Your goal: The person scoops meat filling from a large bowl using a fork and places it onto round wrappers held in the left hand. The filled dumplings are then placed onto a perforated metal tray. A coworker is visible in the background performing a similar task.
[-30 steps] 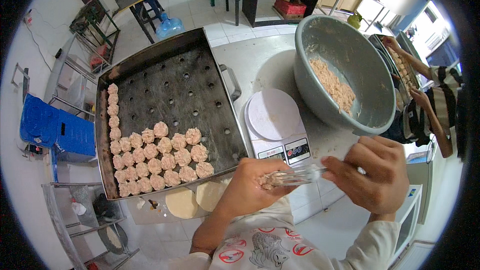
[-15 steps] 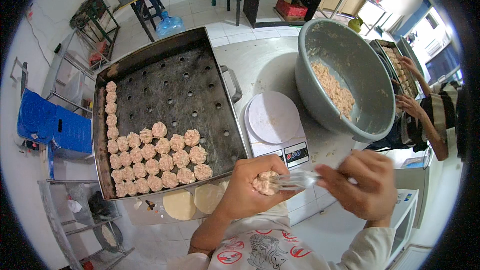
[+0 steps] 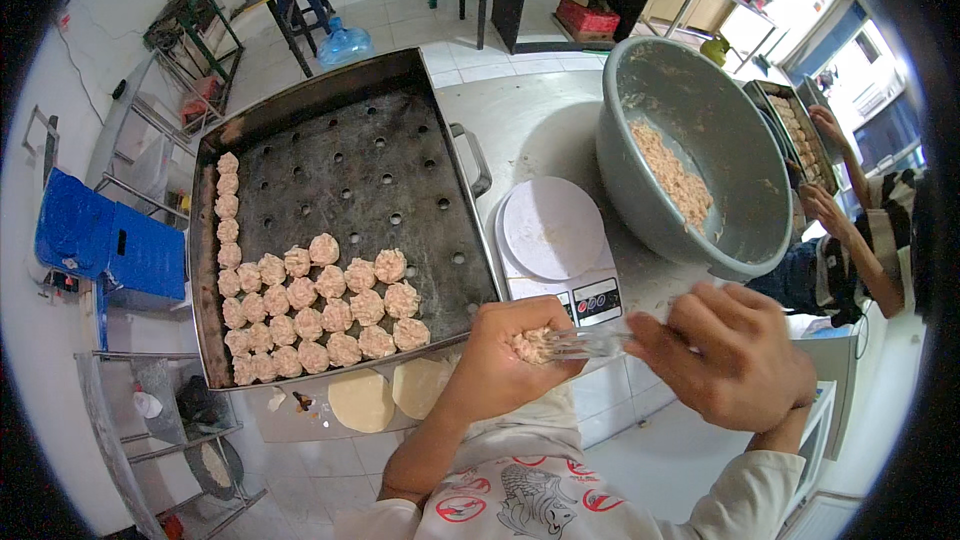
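My left hand (image 3: 505, 355) is curled round a dumpling (image 3: 535, 345) with pinkish filling showing at its top. In my right hand (image 3: 735, 355), slightly blurred, is a fork (image 3: 588, 343); its tines press on that filling. To the left lies a dark perforated metal tray (image 3: 340, 180) with rows of similar dumplings (image 3: 337, 315) along its near and left sides. Round pale wrappers (image 3: 361, 401) rest by the tray's near edge. Beyond my hands, a white kitchen scale (image 3: 553, 230) stands beside a large grey bowl (image 3: 620, 155) with filling (image 3: 672, 175) in it.
A tray handle (image 3: 478, 165) juts toward the scale. At the right, another person's hands (image 3: 828, 210) are near a second filled tray (image 3: 795, 130). A blue water bottle (image 3: 345, 43) stands on the floor beyond; a blue bin (image 3: 140, 250) is at the left.
Both hands stay together at the dumpling while the right hand with the fork shifts slightly. The left hand has turned a little, its fingers closer round the dumpling. The whole view has shifted slightly.
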Available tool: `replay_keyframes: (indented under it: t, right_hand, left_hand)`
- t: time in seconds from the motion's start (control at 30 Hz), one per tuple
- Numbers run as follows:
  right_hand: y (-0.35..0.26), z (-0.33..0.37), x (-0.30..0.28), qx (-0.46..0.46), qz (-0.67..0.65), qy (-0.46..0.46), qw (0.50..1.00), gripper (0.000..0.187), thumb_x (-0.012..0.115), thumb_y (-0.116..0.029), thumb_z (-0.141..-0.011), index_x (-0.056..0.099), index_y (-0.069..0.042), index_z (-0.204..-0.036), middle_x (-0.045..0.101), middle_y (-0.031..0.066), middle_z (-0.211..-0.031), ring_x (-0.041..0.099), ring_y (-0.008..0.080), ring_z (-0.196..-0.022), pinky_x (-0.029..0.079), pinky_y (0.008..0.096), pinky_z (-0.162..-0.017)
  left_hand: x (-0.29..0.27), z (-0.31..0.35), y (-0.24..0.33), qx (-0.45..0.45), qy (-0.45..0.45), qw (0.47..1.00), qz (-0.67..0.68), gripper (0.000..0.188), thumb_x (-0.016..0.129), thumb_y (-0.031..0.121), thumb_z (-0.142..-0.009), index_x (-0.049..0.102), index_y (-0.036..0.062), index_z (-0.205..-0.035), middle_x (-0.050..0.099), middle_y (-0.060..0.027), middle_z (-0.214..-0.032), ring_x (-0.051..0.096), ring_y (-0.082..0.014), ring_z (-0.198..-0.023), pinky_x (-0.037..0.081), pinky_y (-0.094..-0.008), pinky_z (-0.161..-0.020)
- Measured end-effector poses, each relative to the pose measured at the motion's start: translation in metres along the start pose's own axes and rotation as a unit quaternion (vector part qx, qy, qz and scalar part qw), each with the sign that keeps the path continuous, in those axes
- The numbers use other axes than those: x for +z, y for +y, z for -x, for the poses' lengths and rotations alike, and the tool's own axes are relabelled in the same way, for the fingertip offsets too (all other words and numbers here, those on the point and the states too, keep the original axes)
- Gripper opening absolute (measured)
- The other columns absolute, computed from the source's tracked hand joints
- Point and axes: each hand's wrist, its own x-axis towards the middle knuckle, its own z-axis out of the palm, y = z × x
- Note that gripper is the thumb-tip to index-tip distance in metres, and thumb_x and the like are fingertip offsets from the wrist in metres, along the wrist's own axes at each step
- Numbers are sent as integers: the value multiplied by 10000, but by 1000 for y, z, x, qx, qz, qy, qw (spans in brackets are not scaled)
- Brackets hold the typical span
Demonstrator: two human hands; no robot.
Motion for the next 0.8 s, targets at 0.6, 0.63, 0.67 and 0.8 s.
replay_keyframes:
  t: [0.6,0.63,0.67,0.8]
  right_hand:
    - [-1,-1,4,8,-40,-15,999,200,860,-237,-907,735,-105,-824,536,-5,-627,598,127,-520,442,345,-458]
    - [3,-3,8,6,-69,-21,997,202,850,-230,-920,736,-90,-828,548,8,-632,599,144,-523,446,350,-470]
    - [9,-4,12,-4,-99,-37,994,205,841,-222,-932,737,-76,-833,560,21,-638,601,161,-526,450,355,-482]
    - [36,-8,32,63,-360,-93,926,229,785,-206,-999,749,-24,-866,608,69,-657,600,230,-541,456,372,-523]
  left_hand:
    - [10,0,15,64,115,969,-210,300,936,45,-718,658,33,-831,714,-76,-796,685,-178,-694,523,-333,-648]
    - [11,1,16,64,113,967,-218,299,934,50,-716,657,32,-828,709,-74,-786,684,-182,-688,522,-334,-644]
    - [11,2,17,54,101,969,-219,301,936,61,-718,657,33,-829,704,-69,-774,677,-175,-678,520,-331,-638]
    - [3,4,20,23,58,981,-182,321,954,120,-737,659,33,-828,683,-49,-727,659,-136,-658,513,-317,-619]
